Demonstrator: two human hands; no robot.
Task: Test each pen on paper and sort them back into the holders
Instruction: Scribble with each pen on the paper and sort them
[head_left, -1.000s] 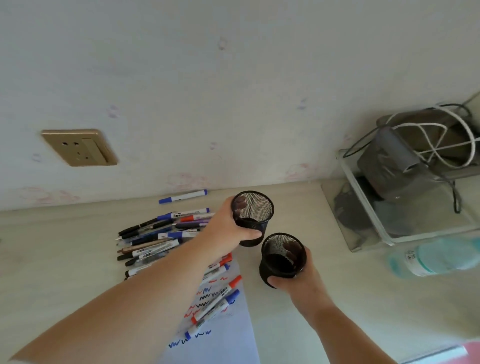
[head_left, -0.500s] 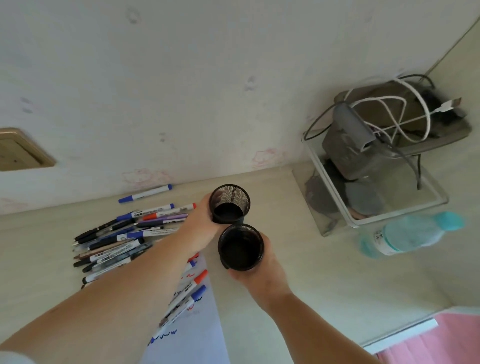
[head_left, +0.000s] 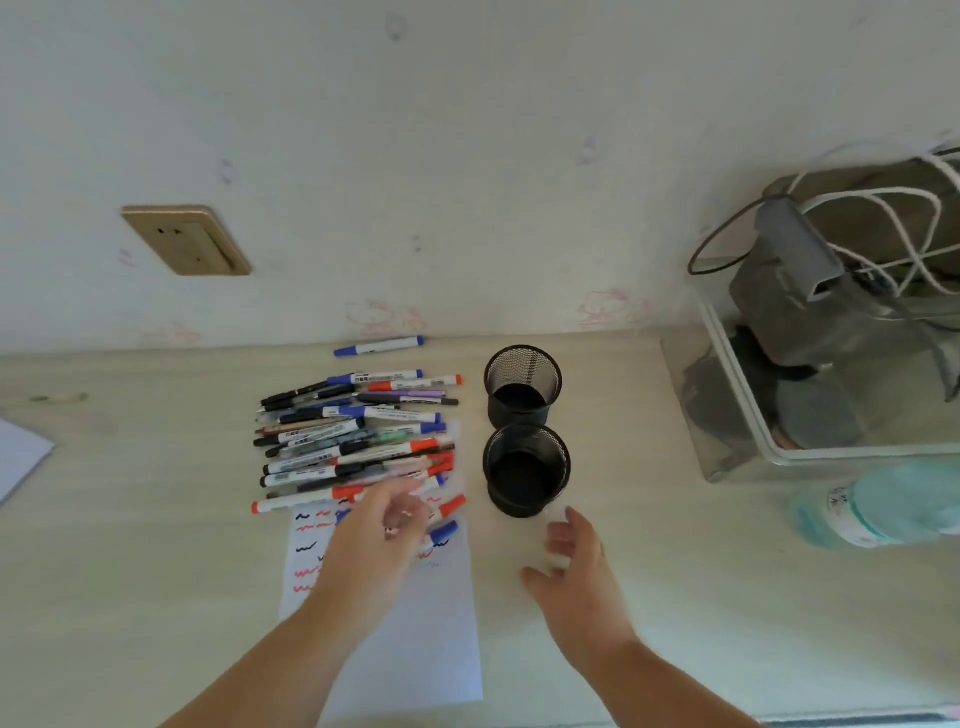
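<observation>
At the far left edge of the table (head_left: 130, 519) lies the corner of a white sheet (head_left: 18, 457), and a brass socket plate (head_left: 187, 240) sits on the wall above. Further right, a pile of pens (head_left: 353, 436) lies on the table, its near end overlapping a sheet of paper (head_left: 410, 639) marked with red, blue and black squiggles. The left hand (head_left: 382, 525) hovers over the near pens, blurred, fingers loosely spread, holding nothing. Just right of the pile stand two black mesh holders (head_left: 524, 431), touching, one behind the other. The right hand (head_left: 576, 566) is spread wide just in front of the nearer holder, not touching it. At the far right are a clear bin (head_left: 769, 447) and a bottle (head_left: 878, 506) lying on its side.
</observation>
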